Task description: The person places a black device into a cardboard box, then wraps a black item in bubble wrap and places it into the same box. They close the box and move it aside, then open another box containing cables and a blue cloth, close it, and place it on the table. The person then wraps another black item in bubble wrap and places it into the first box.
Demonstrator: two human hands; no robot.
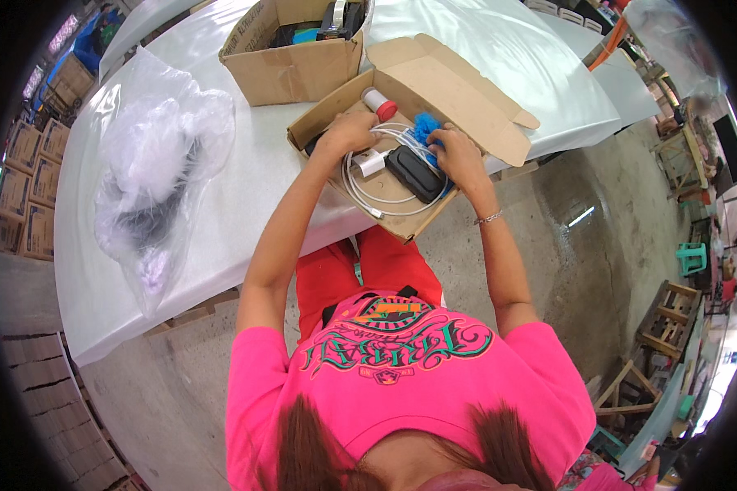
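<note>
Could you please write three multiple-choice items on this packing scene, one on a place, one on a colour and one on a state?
1. Where does the black flat device lie?
A. inside the open cardboard box
B. on the floor
C. in the clear plastic bag

2. What colour is the fluffy item by the right hand?
A. yellow
B. blue
C. green

3. How are the flaps of the near box?
A. taped shut
C. folded open
B. torn off

Answers: 1 A, it rests on the box floor beside the coiled white cable; 2 B, the tuft is bright blue; 3 C, the lid flap lies spread back on the white table.
</note>
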